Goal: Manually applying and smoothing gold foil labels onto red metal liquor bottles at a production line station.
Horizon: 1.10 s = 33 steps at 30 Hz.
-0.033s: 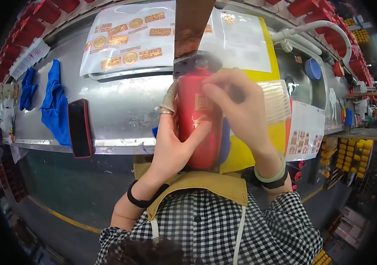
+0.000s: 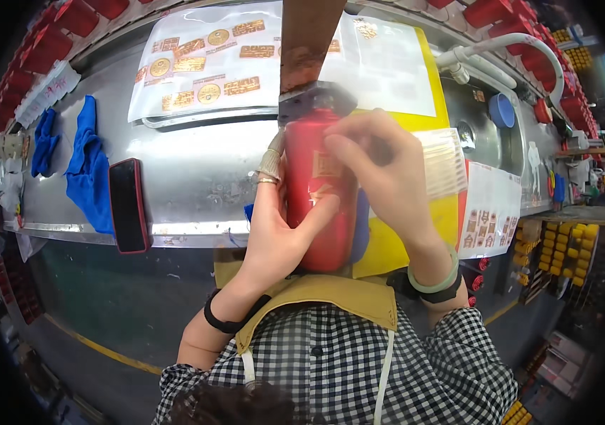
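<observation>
Across the upper half of the frame runs a metal worktop (image 2: 196,156), with a yellow sheet (image 2: 380,244) right of centre and a white sheet (image 2: 150,95) bearing gold labels (image 2: 209,93) at upper left. At the centre is a red bottle (image 2: 338,223). Of the two hands, the left hand (image 2: 277,227) grasps the bottle's left side, thumb laid over its front; the right hand (image 2: 391,170) is at its upper right, thumb and forefinger close together, though whether they pinch anything I cannot tell. At left, a blue cloth (image 2: 86,166) lies beside a dark phone (image 2: 128,205). Smaller are a blue cup (image 2: 503,110) at upper right and a gold square mark (image 2: 326,166) on the bottle's front.
</observation>
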### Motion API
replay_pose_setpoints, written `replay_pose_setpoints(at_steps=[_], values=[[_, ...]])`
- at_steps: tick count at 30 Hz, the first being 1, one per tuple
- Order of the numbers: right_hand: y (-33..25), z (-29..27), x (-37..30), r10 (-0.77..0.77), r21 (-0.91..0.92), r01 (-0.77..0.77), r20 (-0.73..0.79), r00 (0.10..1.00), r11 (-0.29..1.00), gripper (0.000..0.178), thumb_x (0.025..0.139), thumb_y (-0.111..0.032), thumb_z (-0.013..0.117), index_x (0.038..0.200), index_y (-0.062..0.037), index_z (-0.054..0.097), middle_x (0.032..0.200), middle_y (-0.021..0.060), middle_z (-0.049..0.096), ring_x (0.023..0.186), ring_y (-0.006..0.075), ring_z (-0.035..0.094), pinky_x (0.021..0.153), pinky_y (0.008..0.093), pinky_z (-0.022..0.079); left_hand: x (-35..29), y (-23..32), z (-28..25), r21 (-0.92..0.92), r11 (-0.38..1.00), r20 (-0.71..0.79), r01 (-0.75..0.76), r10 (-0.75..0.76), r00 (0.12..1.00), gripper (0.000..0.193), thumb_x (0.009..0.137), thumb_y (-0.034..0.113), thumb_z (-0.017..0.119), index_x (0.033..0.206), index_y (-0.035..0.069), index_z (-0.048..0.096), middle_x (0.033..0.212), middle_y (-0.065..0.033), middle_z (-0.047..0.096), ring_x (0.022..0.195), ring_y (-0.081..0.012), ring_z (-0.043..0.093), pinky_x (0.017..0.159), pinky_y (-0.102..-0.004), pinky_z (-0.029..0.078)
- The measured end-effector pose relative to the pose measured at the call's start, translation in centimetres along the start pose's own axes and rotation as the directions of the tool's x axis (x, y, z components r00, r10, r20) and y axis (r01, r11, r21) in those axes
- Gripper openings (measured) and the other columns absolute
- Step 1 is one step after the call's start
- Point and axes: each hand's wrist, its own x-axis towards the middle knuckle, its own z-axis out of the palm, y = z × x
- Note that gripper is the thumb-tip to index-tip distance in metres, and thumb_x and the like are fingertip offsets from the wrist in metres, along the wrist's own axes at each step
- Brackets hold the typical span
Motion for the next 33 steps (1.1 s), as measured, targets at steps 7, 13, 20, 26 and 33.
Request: replay_pose_setpoints(at_steps=[7,13,20,26,33], values=[[-0.18,0.08,0.16,0.017,-0.014,-0.017,-0.011,1.0,1.0,0.011,0.089,-0.01,0.076,0.098,-0.0048,0.076,0.077,-0.0008,0.055,0.069,0.0084,0.045,0.061,0.0248,0.037,0.11,0.14,0.28,-0.006,1.0,-0.014,-0.013,0.012,1.0,0.085,0.094,0.005,0.072,0.16,0.0,0.019,0.153,-0.0159,0.042,0.14,-0.0237,0.046,0.116,-0.0395,0.041],[-0.35,0.02,0.14,0.04,0.004,-0.04,-0.004,0.999,0.999,0.011,0.088,-0.01,0.076,0.098,-0.0051,0.077,0.077,-0.0005,0.057,0.069,0.0082,0.045,0.061,0.0245,0.037,-0.01,-0.04,0.19,0.035,0.999,0.005,-0.038,0.038,0.999,0.082,0.094,0.005,0.072,0.159,0.0,0.022,0.151,-0.0153,0.044,0.138,-0.0231,0.048,0.114,-0.0392,0.042],[-0.6,-0.03,0.08,0.06,0.012,-0.06,-0.001,0.998,0.998,0.011,0.088,-0.01,0.077,0.098,-0.0053,0.077,0.076,-0.0015,0.055,0.069,0.0078,0.046,0.061,0.0241,0.038,0.05,-0.07,0.29,0.016,0.999,-0.009,-0.042,0.042,0.999,0.08,0.095,0.006,0.071,0.159,0.0,0.022,0.151,-0.0155,0.044,0.138,-0.0232,0.048,0.114,-0.0391,0.043],[-0.57,-0.08,0.01,0.099,0.03,-0.099,0.01,0.995,0.995,0.011,0.088,-0.01,0.076,0.098,-0.005,0.077,0.077,-0.0014,0.056,0.069,0.0077,0.046,0.061,0.0239,0.038,0.08,0.17,0.26,0.011,1.0,-0.01,-0.027,0.027,1.0,0.08,0.096,0.005,0.07,0.159,0.0,0.021,0.152,-0.0159,0.043,0.138,-0.0231,0.048,0.113,-0.0387,0.044],[-0.48,-0.02,0.16,0.02,-0.029,-0.02,-0.004,1.0,0.999,0.011,0.088,-0.009,0.076,0.097,-0.0044,0.077,0.077,-0.0007,0.056,0.07,0.0083,0.047,0.062,0.0245,0.039,-0.01,0.44,0.46,-0.007,1.0,-0.015,-0.03,0.03,0.999,0.079,0.096,0.003,0.069,0.159,0.0,0.021,0.152,-0.0155,0.044,0.137,-0.0227,0.049,0.112,-0.0383,0.046]])
